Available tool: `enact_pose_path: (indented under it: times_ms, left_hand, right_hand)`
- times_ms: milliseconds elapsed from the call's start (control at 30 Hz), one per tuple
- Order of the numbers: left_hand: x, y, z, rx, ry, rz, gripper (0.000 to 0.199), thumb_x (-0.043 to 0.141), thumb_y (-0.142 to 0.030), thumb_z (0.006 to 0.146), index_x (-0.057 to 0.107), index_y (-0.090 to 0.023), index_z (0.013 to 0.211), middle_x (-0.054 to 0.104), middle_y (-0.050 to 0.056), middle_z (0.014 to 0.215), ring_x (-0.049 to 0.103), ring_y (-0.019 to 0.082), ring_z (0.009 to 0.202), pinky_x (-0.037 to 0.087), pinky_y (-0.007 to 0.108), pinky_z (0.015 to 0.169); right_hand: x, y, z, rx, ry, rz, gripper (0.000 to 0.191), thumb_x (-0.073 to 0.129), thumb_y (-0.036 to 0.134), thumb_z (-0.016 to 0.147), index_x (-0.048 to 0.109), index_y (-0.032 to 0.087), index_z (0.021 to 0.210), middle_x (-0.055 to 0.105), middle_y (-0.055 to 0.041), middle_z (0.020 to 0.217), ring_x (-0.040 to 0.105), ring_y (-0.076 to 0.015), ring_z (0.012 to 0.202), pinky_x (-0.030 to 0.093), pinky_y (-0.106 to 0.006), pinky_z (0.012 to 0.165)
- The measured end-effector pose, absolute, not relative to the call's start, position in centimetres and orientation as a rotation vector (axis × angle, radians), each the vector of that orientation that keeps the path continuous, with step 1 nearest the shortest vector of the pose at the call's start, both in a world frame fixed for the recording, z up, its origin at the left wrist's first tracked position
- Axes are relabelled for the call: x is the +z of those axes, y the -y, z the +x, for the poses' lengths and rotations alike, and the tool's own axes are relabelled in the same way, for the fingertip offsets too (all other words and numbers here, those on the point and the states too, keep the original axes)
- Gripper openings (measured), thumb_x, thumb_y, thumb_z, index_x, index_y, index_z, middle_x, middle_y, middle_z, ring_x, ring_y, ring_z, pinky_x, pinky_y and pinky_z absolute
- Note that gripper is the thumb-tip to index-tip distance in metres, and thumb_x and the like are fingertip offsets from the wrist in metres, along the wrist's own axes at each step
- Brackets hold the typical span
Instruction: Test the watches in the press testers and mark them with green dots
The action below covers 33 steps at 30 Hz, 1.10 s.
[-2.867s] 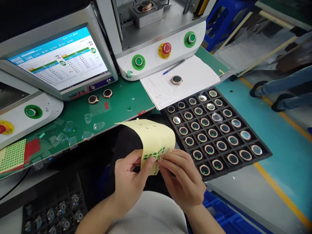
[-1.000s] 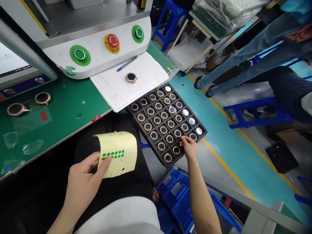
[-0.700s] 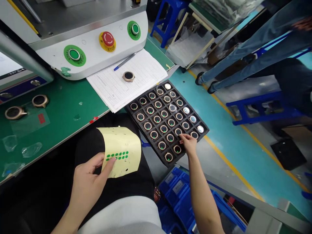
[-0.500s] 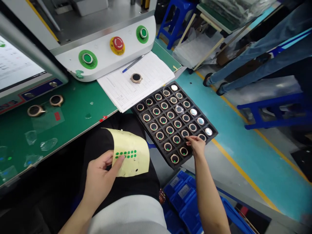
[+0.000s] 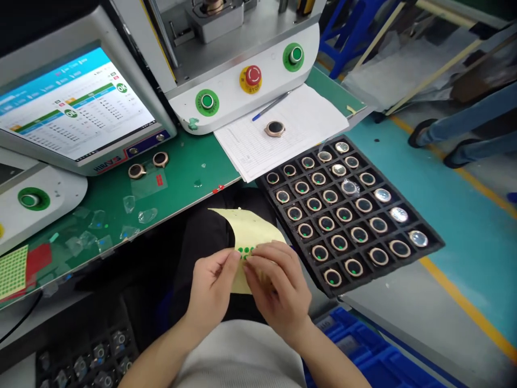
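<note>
A curled yellow sheet of green dot stickers (image 5: 255,222) is over my lap. My left hand (image 5: 214,285) grips its left side, thumb on the front beside the dots. My right hand (image 5: 280,288) is closed at the same rows, its thumb and fingertips pinched on the sheet and covering part of the dots. Whether a single sticker has come loose between those fingers is hidden. To the right, a black compartment tray (image 5: 301,245) holds many round watch cases (image 5: 339,242). Several bear a small green dot on their dark face; a few are shiny and silvery.
Papers (image 5: 258,153) with a pen (image 5: 271,105) and one watch case (image 5: 275,128) lie on the green bench (image 5: 189,186). Behind are a button panel with a red stop knob (image 5: 253,75) and a screen (image 5: 76,108). Blue bins (image 5: 355,345) stand below the tray.
My right hand has left the watch cases in the tray and come left to the sticker sheet. My left hand still holds the sheet. The view has turned left, showing more of the screen.
</note>
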<state>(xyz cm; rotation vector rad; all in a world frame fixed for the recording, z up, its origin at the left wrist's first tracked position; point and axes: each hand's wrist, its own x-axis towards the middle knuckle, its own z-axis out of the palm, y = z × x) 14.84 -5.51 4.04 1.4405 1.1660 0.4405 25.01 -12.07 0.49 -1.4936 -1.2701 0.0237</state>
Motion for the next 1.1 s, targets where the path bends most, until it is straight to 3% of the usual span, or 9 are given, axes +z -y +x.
enact_pose_path:
  times_ms: [167,300,367,500,667,867,1100]
  left_hand:
    - [4.7,5.7,14.5,0.349,-1.039,1.303,0.044,0.049,-0.046,0.092,0.061,-0.014,0.064,0.047,0.0,0.059,0.041,0.012,0.057,0.04,0.022,0.053]
    - [5.3,5.9,14.4,0.268,-0.891,1.249,0.033,0.045,-0.037,0.096,0.071,-0.016,0.097,0.063,0.003,0.074,0.055,0.016,0.07,0.049,0.027,0.073]
    - [5.4,6.1,14.2,0.252,-0.855,1.301,0.031,0.044,-0.032,0.097,0.069,-0.017,0.107,0.065,0.003,0.08,0.057,0.016,0.073,0.049,0.026,0.074]
    - [5.2,6.3,13.9,0.233,-0.852,1.385,0.028,0.045,-0.028,0.097,0.07,-0.016,0.104,0.067,0.003,0.083,0.057,0.016,0.074,0.047,0.025,0.07]
    - [5.3,6.3,14.1,0.266,-0.839,1.255,0.029,0.045,-0.03,0.097,0.07,-0.016,0.095,0.067,0.004,0.084,0.06,0.018,0.08,0.049,0.027,0.077]
    - [5.1,6.4,13.9,0.215,-0.898,1.441,0.029,0.043,-0.03,0.097,0.064,-0.017,0.082,0.055,-0.002,0.067,0.047,0.011,0.061,0.038,0.023,0.058]
    - [5.7,6.3,13.6,0.154,-0.9,1.502,0.021,0.04,-0.03,0.098,0.052,-0.019,0.085,0.055,-0.003,0.071,0.046,0.01,0.061,0.035,0.023,0.058]
  right_hand:
    - [0.7,12.7,25.3,-0.011,1.316,-1.596,0.018,0.066,0.005,0.082,0.066,0.019,0.095,0.072,-0.0051,0.087,0.066,-0.0194,0.084,0.052,-0.041,0.084]
    - [0.9,13.2,25.6,-0.055,1.356,-1.629,0.016,0.067,0.005,0.083,0.067,0.019,0.091,0.075,-0.0035,0.087,0.067,-0.0182,0.081,0.048,-0.041,0.088]
    - [1.0,13.2,25.6,-0.061,1.367,-1.634,0.015,0.066,0.005,0.083,0.067,0.019,0.089,0.075,-0.0043,0.087,0.067,-0.0184,0.081,0.047,-0.041,0.091]
    - [1.0,13.2,25.6,-0.048,1.38,-1.639,0.013,0.064,0.006,0.085,0.065,0.018,0.087,0.074,-0.0048,0.085,0.067,-0.0178,0.079,0.046,-0.04,0.093]
    - [0.9,13.5,25.6,-0.099,1.429,-1.635,0.014,0.065,0.005,0.083,0.063,0.019,0.089,0.074,-0.0054,0.087,0.068,-0.0184,0.081,0.046,-0.041,0.095]
    - [0.8,13.9,25.9,-0.129,1.458,-1.612,0.014,0.065,0.006,0.084,0.065,0.018,0.09,0.074,-0.0057,0.087,0.068,-0.018,0.081,0.046,-0.042,0.096]
    - [0.8,14.0,26.5,-0.127,1.502,-1.58,0.011,0.062,0.008,0.087,0.065,0.018,0.091,0.074,-0.0046,0.086,0.069,-0.017,0.08,0.049,-0.041,0.093]
